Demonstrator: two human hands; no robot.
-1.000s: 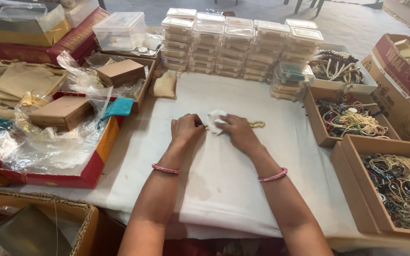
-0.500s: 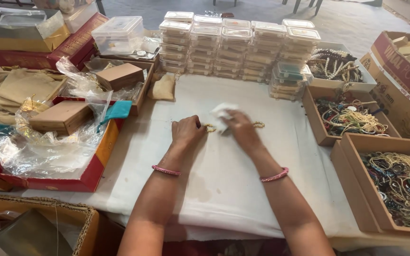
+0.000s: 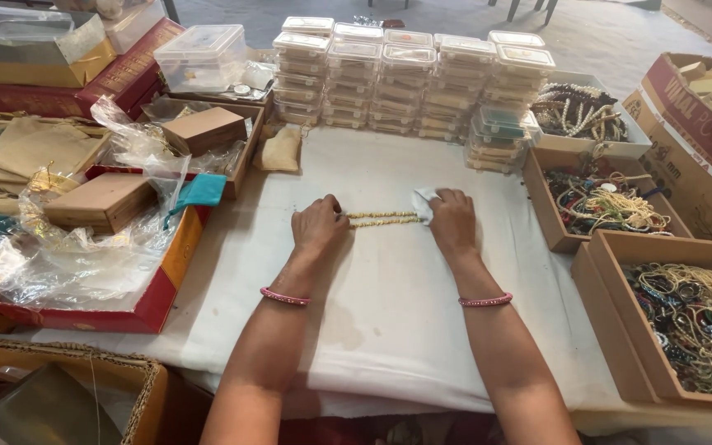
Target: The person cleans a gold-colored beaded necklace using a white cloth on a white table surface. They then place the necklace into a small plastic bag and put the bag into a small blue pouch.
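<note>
A gold beaded necklace (image 3: 385, 218) lies stretched in two strands on the white cloth (image 3: 389, 305) covering the table. My left hand (image 3: 318, 227) presses down on its left end. My right hand (image 3: 452, 221) covers the right end and pinches a small white cloth (image 3: 423, 203) against the chain. Both wrists wear pink bangles. The part of the necklace under each hand is hidden.
Stacks of clear plastic boxes (image 3: 405, 78) stand behind the hands. Cardboard boxes of beaded jewellery (image 3: 686, 313) line the right side. On the left are a red tray (image 3: 150, 301) with crumpled clear plastic, brown boxes (image 3: 100, 202), beige pouches and a teal pouch (image 3: 199, 191).
My hands have moved apart, the left one to the left, drawing the necklace out straight between them. One second ago it was bunched with the white cloth between my close-set hands.
</note>
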